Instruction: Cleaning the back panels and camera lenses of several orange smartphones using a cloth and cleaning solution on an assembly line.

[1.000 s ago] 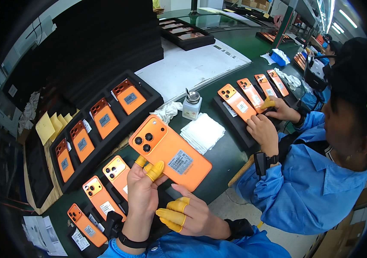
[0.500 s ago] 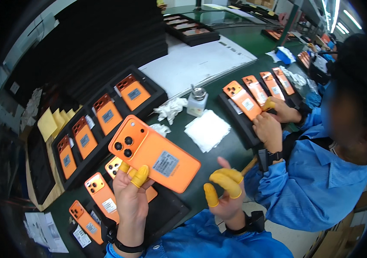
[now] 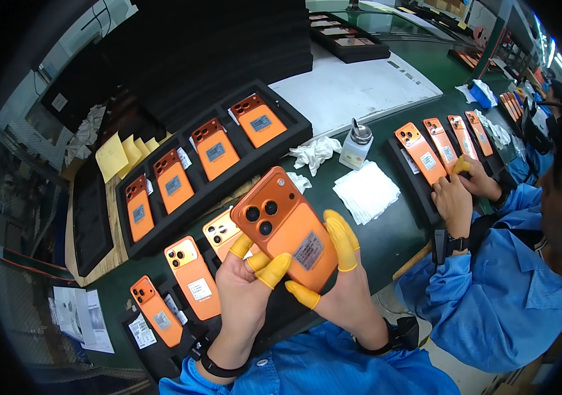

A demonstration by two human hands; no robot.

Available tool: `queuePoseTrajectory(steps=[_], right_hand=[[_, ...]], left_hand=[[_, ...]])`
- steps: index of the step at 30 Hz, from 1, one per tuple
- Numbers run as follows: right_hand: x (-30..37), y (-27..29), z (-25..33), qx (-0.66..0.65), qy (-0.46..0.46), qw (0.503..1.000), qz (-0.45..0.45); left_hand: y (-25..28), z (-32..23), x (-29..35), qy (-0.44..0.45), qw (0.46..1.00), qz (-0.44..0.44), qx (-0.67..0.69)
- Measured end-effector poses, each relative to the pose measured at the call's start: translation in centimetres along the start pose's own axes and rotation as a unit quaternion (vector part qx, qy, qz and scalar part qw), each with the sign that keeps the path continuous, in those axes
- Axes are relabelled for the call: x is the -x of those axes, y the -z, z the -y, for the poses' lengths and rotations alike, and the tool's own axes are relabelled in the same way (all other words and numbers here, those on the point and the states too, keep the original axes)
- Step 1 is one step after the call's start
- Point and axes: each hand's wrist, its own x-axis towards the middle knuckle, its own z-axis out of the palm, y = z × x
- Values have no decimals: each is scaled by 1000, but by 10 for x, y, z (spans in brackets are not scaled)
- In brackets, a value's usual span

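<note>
An orange smartphone [image 3: 294,224], its back with three lenses and a grey label facing up, is held tilted above the near tray. My left hand [image 3: 244,299] grips its lower left edge, yellow finger cots on the thumb and fingers. On the opposite edge my right hand [image 3: 347,286] is closed, also in yellow cots, thumb at the lower corner and fingers along the side. Beneath, a black foam tray [image 3: 294,316] bears more orange phones, including one with a white label [image 3: 192,276] beside my left hand and a smaller-looking one [image 3: 156,313] farther left.
Another black foam tray [image 3: 218,178] with several orange phones lies behind. White wipes [image 3: 366,191], a pump bottle [image 3: 357,146] and crumpled tissue [image 3: 316,153] are on the green table. At right, a co-worker in blue [image 3: 491,276] handles phones in another tray [image 3: 412,174].
My right hand has come up and left from beside the phone and now grips its right edge. The phone is turned steeper. The whole view has shifted, so surroundings appear farther right.
</note>
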Motion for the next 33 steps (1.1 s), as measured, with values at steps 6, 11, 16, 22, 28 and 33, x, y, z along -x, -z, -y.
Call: queuePoseTrajectory(steps=[6,11,16,22,28,33], right_hand=[[4,-2,12,-118,-21,993,9],[5,-3,23,-203,-35,978,30],[4,-4,25,-200,-10,979,38],[3,-9,12,-227,-36,969,97],[-10,-12,7,-80,15,990,119],[-1,-29,13,-66,71,990,105]], left_hand=[[28,0,7,19,997,52,-49],[42,6,17,100,989,102,34],[60,18,7,77,979,184,-33],[44,4,9,134,988,74,9],[40,9,-19,57,988,19,143],[42,3,-15,66,983,69,156]])
